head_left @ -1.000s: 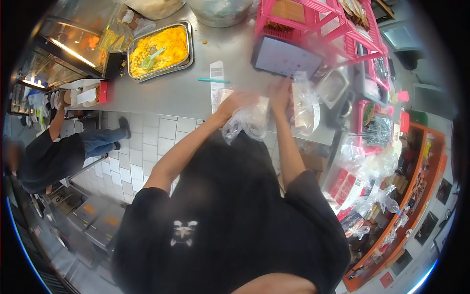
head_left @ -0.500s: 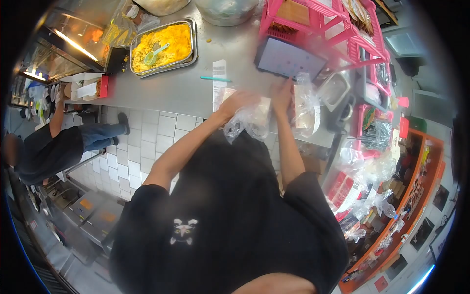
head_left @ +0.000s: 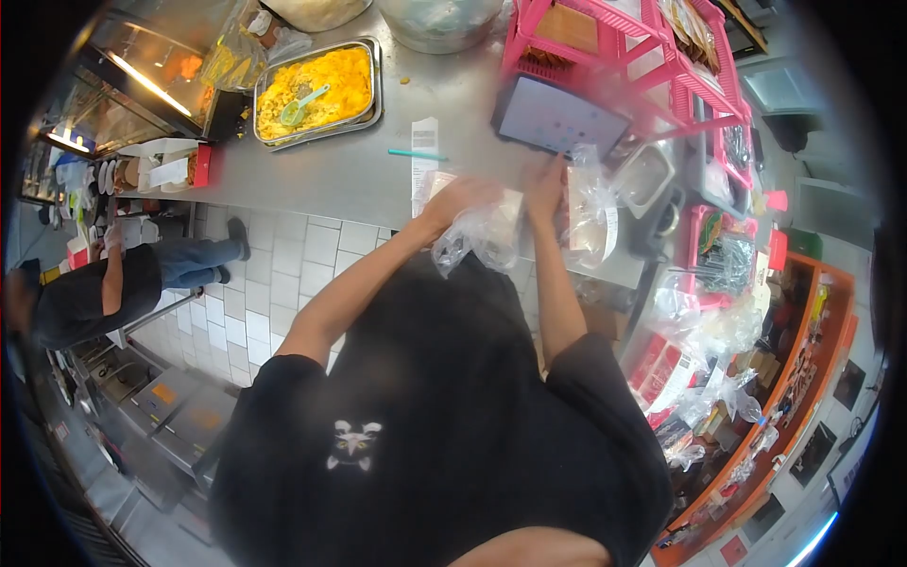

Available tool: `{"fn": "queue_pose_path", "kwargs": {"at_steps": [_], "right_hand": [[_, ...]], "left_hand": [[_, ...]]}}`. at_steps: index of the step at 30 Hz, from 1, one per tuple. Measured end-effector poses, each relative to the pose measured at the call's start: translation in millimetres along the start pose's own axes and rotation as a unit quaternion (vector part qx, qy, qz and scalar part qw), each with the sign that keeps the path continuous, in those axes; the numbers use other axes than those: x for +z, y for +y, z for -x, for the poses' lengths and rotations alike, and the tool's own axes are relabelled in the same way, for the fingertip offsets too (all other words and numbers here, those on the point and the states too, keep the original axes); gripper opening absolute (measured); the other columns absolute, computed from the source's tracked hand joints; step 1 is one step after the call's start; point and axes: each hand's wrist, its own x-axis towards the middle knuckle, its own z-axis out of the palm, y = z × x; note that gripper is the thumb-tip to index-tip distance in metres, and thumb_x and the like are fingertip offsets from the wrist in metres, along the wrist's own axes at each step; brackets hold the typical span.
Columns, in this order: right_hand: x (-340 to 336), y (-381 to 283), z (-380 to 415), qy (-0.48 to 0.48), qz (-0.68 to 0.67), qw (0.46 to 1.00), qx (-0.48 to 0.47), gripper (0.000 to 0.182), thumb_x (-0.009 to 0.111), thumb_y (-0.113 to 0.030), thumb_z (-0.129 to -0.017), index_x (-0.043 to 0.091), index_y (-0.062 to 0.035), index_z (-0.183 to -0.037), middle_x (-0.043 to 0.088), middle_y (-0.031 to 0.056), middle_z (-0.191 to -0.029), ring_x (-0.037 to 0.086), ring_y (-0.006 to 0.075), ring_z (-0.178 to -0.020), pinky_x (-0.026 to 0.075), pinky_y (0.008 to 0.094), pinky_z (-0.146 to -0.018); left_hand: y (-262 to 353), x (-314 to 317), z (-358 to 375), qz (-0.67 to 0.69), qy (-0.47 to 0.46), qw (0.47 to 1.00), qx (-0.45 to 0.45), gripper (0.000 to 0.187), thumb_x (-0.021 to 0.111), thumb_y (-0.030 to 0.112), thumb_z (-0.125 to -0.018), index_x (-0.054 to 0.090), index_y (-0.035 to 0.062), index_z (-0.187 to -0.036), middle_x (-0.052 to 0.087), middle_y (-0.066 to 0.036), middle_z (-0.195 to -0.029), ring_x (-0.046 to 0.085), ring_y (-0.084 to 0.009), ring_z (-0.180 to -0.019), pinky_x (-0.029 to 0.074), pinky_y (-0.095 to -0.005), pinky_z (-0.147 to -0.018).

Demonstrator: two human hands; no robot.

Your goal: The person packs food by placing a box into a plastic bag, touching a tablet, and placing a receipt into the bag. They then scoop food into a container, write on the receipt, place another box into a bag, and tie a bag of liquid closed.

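Clear crumpled plastic, a bag (head_left: 477, 236), is gripped by the fingers of the left hand (head_left: 463, 198) at the near edge of the steel counter (head_left: 350, 170). The right hand (head_left: 546, 184) is pressed against the bag's far side; whether its fingers are closed cannot be told. A receipt (head_left: 422, 156) and a teal straw (head_left: 414, 153) lie just beyond the left fingers, a tablet (head_left: 557, 118) beyond the right.

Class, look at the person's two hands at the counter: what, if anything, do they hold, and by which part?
Both the left hand and the right hand grip a clear plastic bag by its upper edge.
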Motion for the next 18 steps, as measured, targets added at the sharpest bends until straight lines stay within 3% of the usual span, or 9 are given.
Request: {"fn": "queue_pose_path", "kwargs": {"at_steps": [11, 13, 18], "right_hand": [[-3, -8, 1, 0.004, -0.008, 1.000, 0.008, 0.079, 0.064, -0.021, -0.087, 0.023, -0.0041, -0.152, 0.060, 0.0070, -0.084, 0.059, 0.0235, -0.083, 0.046, 0.0391, -0.081], [-9, -16, 2, 0.006, -0.019, 1.000, -0.020, 0.087, 0.068, -0.029, -0.086, 0.019, -0.0031, -0.153, 0.060, 0.0232, -0.121, 0.062, 0.0343, -0.101, 0.046, 0.0414, -0.092], [-18, -40, -3, -0.032, -0.020, 0.996, 0.081, 0.087, 0.066, -0.033, -0.086, 0.018, -0.0043, -0.153, 0.052, 0.0296, -0.134, 0.057, 0.0402, -0.115, 0.043, 0.0435, -0.099]], "left_hand": [[0, 0, 0, -0.010, 0.002, 1.000, 0.014, 0.042, 0.056, 0.020, -0.087, 0.062, 0.0090, -0.127, 0.059, -0.005, -0.136, 0.052, -0.0196, -0.128, 0.038, -0.0397, -0.108], [0, 0, 0, -0.007, 0.006, 1.000, 0.014, 0.041, 0.056, 0.021, -0.087, 0.062, 0.0088, -0.126, 0.059, -0.005, -0.135, 0.052, -0.0198, -0.127, 0.038, -0.0398, -0.108], [4, -2, -1, -0.001, 0.014, 1.000, 0.006, 0.039, 0.055, 0.021, -0.089, 0.063, 0.0091, -0.125, 0.060, -0.004, -0.134, 0.053, -0.0203, -0.126, 0.038, -0.0399, -0.107]]}}
